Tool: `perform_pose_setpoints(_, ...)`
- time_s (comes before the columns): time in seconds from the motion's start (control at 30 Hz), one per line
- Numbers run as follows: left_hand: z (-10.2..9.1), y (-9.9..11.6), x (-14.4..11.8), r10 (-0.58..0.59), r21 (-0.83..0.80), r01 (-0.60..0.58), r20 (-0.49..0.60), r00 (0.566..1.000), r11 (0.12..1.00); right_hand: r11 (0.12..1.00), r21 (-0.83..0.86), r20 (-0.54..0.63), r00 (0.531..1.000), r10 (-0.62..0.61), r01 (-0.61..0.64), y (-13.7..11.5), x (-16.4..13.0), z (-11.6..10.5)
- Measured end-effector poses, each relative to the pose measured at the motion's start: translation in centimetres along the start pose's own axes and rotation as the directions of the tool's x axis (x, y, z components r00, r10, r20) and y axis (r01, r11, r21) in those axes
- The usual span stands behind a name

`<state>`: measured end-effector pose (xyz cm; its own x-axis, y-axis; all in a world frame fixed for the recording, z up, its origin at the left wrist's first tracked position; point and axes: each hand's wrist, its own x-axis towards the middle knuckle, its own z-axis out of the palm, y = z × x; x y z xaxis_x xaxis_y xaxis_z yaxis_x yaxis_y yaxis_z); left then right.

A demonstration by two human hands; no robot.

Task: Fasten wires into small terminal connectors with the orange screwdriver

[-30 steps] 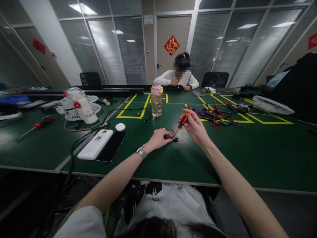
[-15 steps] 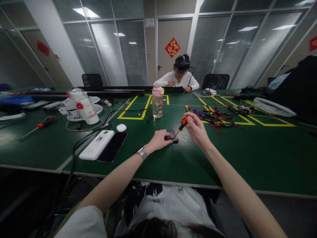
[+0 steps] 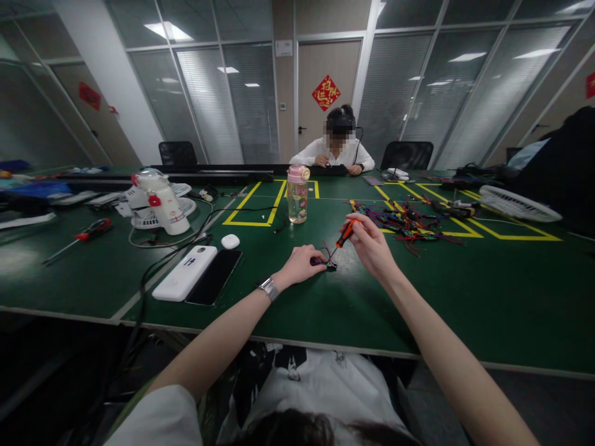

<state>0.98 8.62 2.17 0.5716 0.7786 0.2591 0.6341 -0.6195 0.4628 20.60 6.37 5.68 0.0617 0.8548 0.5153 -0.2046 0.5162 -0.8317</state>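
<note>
On the green table my left hand (image 3: 303,265), with a watch on its wrist, is closed on a small wired circuit board (image 3: 331,267). Its fingers cover the board's left part, and thin red and dark wires rise beside them. My right hand (image 3: 372,246) grips an orange and black screwdriver (image 3: 346,234), tilted with the shaft pointing down and left. The screwdriver's tip is at the board; whether it sits in a screw or terminal is too small to tell.
A pink-lidded bottle (image 3: 298,195) stands beyond my hands, and a heap of wired boards (image 3: 404,220) lies to the right. Leftward are a phone (image 3: 214,277), a white power bank (image 3: 185,272), a white bottle (image 3: 168,207) and another screwdriver (image 3: 93,229). A person (image 3: 332,148) sits opposite.
The camera view has shifted slightly, so everything sits a little lower and to the right. Both hands keep their hold, with the screwdriver still at the board.
</note>
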Motion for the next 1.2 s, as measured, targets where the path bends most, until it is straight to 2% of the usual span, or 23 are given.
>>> perform_pose_setpoints(0.27,0.06,0.0,0.04,-0.008,0.002,0.008,0.001,1.0,1.0,0.991,0.129,0.031,0.999,0.018,-0.022,-0.25,-0.06,0.55)
perform_pose_setpoints(0.4,0.08,-0.12,0.07,-0.003,0.0,0.003,0.006,1.0,1.0,0.995,0.103,-0.007,1.0,0.011,-0.01,-0.15,-0.04,0.29)
perform_pose_setpoints(0.53,0.21,-0.31,0.12,-0.001,-0.012,0.001,0.0,1.0,1.0,0.996,0.082,0.012,0.999,0.033,-0.034,-0.25,0.01,0.14)
perform_pose_setpoints(0.77,0.15,-0.18,0.07,-0.006,-0.009,0.006,0.006,1.0,1.0,0.988,0.138,0.015,0.998,0.062,-0.063,-0.21,0.01,0.46)
perform_pose_setpoints(0.93,0.17,-0.26,0.08,0.006,-0.014,-0.006,0.0,1.0,1.0,0.998,0.068,-0.029,0.999,0.014,-0.012,-0.22,-0.03,0.25)
perform_pose_setpoints(1.03,0.2,-0.33,0.09,0.009,-0.02,-0.009,-0.003,1.0,1.0,1.0,0.025,-0.01,1.0,0.005,-0.004,-0.31,-0.01,0.08)
perform_pose_setpoints(1.2,0.25,-0.33,0.13,0.004,-0.024,-0.004,-0.006,1.0,1.0,0.997,0.08,0.028,0.999,0.019,-0.021,-0.19,0.02,0.2)
